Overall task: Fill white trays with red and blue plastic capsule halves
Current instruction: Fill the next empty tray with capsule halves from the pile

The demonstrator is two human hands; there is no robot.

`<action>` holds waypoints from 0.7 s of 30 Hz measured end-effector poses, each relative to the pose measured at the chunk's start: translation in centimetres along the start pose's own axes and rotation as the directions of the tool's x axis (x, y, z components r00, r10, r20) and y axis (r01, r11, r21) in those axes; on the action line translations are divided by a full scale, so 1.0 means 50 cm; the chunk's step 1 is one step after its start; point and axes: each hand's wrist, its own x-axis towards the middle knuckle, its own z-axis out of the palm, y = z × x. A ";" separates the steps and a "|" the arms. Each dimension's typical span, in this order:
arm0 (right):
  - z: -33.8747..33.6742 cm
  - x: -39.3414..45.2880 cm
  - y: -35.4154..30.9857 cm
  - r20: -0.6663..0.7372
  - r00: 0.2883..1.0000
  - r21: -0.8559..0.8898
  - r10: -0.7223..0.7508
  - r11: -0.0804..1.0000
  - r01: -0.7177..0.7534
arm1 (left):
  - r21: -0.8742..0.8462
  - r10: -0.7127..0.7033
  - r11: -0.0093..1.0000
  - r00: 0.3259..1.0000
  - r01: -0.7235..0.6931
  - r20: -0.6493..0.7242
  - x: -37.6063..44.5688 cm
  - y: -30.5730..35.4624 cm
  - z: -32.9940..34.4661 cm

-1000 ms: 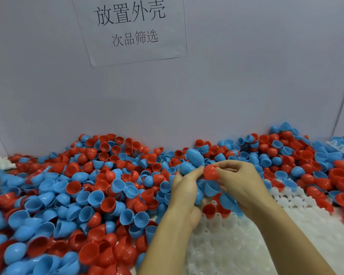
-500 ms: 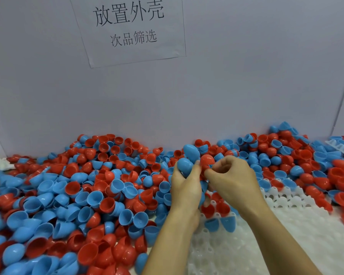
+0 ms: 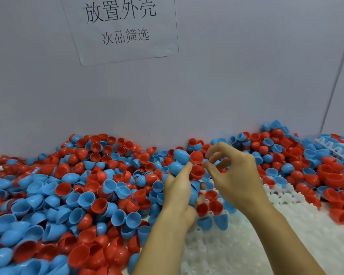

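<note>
The left hand point(image 3: 179, 192) holds a bunch of red and blue halves point(image 3: 189, 163). The right hand point(image 3: 234, 175) hovers beside them, fingers loose and holding nothing. The white tray point(image 3: 246, 245) below has a few halves point(image 3: 213, 207) in its holes.

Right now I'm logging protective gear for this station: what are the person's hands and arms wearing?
Nothing that shows. The left hand and right hand are bare: no gloves, rings or finger cots on the fingers. Both forearms are uncovered to the bottom edge of the head view, with no sleeve, watch or wristband visible.
</note>
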 end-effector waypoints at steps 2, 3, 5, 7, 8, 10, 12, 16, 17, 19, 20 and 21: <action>-0.004 0.000 0.003 0.105 0.994 -0.012 -0.006 1.000 0.008 | 0.026 -0.001 1.000 1.000 0.001 0.003 0.000 0.003 -0.002; -0.004 -0.001 0.004 0.147 0.989 -0.031 0.001 1.000 0.004 | 0.067 0.018 0.998 1.000 -0.019 0.008 0.002 0.001 -0.003; -0.005 0.000 0.006 0.206 0.978 -0.085 0.031 0.996 -0.013 | 0.178 0.078 0.981 0.997 -0.080 0.022 0.002 -0.006 -0.006; -0.007 0.001 0.009 0.235 0.969 -0.127 0.075 0.991 -0.045 | 0.249 0.143 0.956 0.987 -0.155 0.067 0.000 -0.011 -0.004; -0.009 0.002 0.011 0.243 0.964 -0.143 0.105 0.987 -0.072 | 0.281 0.167 0.941 0.982 -0.187 0.093 -0.001 -0.015 -0.002; -0.017 0.005 0.015 0.256 0.951 -0.151 0.173 0.979 -0.138 | 0.324 0.192 0.919 0.973 -0.225 0.132 0.001 -0.021 -0.002; -0.038 0.012 0.017 0.259 0.943 -0.149 0.211 0.973 -0.176 | 0.340 0.181 0.913 0.971 -0.224 0.155 0.006 -0.024 -0.002; -0.127 0.032 0.043 0.265 0.901 -0.246 0.343 0.928 -0.281 | 0.308 0.174 0.930 0.978 -0.201 0.112 0.016 -0.016 -0.011; -0.148 0.031 0.053 0.278 0.877 -0.295 0.392 0.904 -0.310 | 0.301 0.165 0.935 0.982 -0.185 0.093 0.016 -0.013 -0.013; -0.169 0.023 0.074 0.318 0.806 -0.422 0.499 0.836 -0.351 | 0.290 0.143 0.944 0.987 -0.158 0.075 0.015 -0.008 -0.014; -0.167 0.017 0.084 0.338 0.765 -0.491 0.548 0.796 -0.354 | 0.281 0.130 0.949 0.989 -0.145 0.074 0.014 -0.006 -0.013; -0.160 0.010 0.090 0.353 0.729 -0.554 0.586 0.759 -0.343 | 0.268 0.116 0.954 0.990 -0.133 0.076 0.012 -0.005 -0.012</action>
